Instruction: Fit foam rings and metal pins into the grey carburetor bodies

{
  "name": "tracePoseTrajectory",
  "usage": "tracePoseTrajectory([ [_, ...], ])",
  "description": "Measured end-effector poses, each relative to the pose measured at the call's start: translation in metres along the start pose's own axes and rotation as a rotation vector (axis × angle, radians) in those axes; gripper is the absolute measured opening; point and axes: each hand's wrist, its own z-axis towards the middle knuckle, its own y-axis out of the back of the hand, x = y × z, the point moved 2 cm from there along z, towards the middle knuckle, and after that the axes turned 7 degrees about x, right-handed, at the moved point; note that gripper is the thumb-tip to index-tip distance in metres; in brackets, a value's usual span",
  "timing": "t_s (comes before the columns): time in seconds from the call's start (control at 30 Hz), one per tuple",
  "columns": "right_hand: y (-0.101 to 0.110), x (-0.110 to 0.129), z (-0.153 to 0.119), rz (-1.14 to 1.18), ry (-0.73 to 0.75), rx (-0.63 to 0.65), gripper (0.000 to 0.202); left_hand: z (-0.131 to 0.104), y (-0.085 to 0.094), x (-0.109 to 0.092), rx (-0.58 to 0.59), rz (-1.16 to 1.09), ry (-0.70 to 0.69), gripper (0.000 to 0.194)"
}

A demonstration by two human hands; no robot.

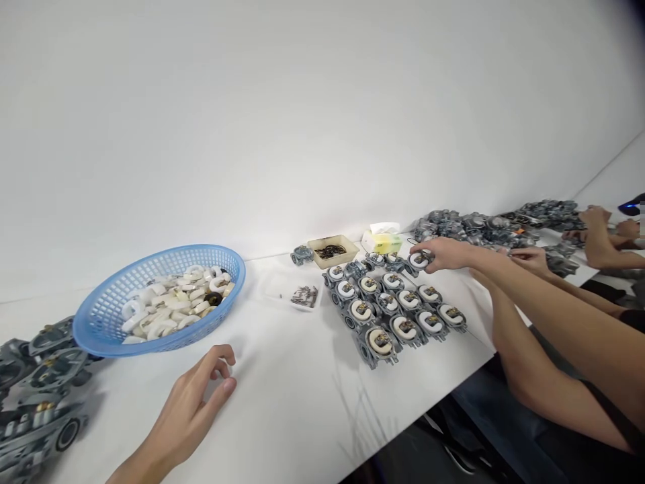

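My left hand (pixel 194 396) hovers over or rests on the white table in front of the blue basket (pixel 83 323). Its fingers are loosely curled, the thumb stands apart, and nothing is in it. White and cream C-shaped carburetor floats (pixel 176 302), a few of them dark, fill the basket. Reaching far right, my right hand (pixel 443 254) has its fingers around a carburetor (pixel 418 261) with a white float, at the back right of a group. Several grey carburetors (pixel 380 341) stand there in rows, each front one carrying a C-shaped float around brass parts.
A clear tray of small metal pins (pixel 304 296) lies mid-table. Behind are a cream box (pixel 350 254) of dark rings and a tissue pack (pixel 381 240). More carburetor bodies (pixel 55 370) are stacked at left. Co-workers' arms (pixel 514 363) and metal parts (pixel 468 225) occupy the right.
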Motion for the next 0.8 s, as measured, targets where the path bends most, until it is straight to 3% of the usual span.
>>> tracePoseTrajectory([
  [0.2,-0.014,0.010,-0.019,0.240,0.098,0.016,0.044,0.002,0.002,0.001,-0.023,0.049,0.025,0.035],
  [0.47,-0.031,-0.011,0.011,0.379,0.081,0.064,0.040,0.003,0.003,-0.001,-0.008,0.053,0.032,0.035],
  [0.8,-0.046,-0.020,0.021,0.418,0.049,0.129,0.043,0.003,0.001,0.006,0.046,0.058,0.041,0.032],
])
